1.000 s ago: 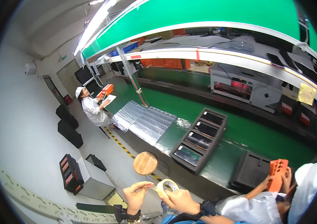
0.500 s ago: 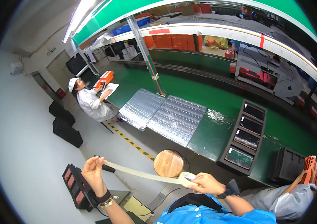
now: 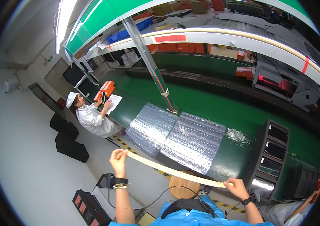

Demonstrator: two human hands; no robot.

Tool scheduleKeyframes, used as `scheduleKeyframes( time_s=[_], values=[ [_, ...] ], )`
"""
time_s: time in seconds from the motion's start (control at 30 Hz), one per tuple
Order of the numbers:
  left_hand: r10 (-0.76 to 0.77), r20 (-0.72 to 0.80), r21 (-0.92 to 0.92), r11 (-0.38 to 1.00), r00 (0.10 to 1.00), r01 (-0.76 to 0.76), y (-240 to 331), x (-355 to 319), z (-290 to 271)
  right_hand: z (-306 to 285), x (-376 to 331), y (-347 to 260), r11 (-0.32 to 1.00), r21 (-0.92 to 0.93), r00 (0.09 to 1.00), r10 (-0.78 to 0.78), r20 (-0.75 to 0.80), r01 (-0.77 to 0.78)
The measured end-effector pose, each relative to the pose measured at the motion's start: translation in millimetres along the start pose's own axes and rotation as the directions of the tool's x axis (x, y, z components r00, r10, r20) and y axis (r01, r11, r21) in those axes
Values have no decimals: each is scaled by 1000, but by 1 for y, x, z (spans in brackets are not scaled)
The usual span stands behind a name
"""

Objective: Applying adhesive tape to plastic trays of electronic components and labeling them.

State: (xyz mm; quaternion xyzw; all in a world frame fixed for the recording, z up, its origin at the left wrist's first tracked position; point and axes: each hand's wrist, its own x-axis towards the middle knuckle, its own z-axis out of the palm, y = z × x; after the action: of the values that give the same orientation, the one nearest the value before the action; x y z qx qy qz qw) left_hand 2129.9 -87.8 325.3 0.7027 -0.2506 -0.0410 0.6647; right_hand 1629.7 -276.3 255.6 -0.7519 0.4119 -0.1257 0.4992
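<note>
A long strip of pale yellow tape (image 3: 167,169) stretches between my hands, sagging a little above the floor and the round wooden stool (image 3: 183,185). My left hand (image 3: 118,162) pinches its far left end between thumb and fingertips. At the other end my right hand (image 3: 237,188) is closed on the tape; no roll can be made out there now. Beyond the strip, two stacks of clear plastic blister sheets, the left one (image 3: 153,124) and the right one (image 3: 195,141), lie side by side on the green bench (image 3: 224,167).
A black tray (image 3: 256,162) with several phones stands right of the sheets, beside a crumpled clear pile (image 3: 237,136). At the bench's far left, a person (image 3: 94,118) holds a phone near orange boxes (image 3: 105,90). A metal post (image 3: 148,60) rises behind. Someone's sleeve (image 3: 288,213) shows lower right.
Both hands have moved right, with the left hand farther up the view. The tape roll seen at the right hand earlier no longer shows. The view has shifted too.
</note>
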Motion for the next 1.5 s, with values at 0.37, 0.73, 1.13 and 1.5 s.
scheduleKeyframes(
  time_s=[0.37, 0.73, 1.13, 1.5],
  values=[
    [-534, 451, -35, 790, 715, 612, -258, -2, 39, 66, 29, 51, 945, -7, 852, 291, -435, -326],
    [-619, 693, 55, 557, 370, 829, -390, -44, 61, 75, 42, 133, 833, 142, 811, 553, -191, -535],
    [-591, 637, -19, 630, 495, 776, -387, -61, 114, 154, 69, 170, 893, -336, 945, 327, 25, -300],
    [-614, 682, 133, 638, 397, 758, -396, -43, 118, 239, 119, 162, 926, -198, 913, 249, -324, -323]
  ],
)
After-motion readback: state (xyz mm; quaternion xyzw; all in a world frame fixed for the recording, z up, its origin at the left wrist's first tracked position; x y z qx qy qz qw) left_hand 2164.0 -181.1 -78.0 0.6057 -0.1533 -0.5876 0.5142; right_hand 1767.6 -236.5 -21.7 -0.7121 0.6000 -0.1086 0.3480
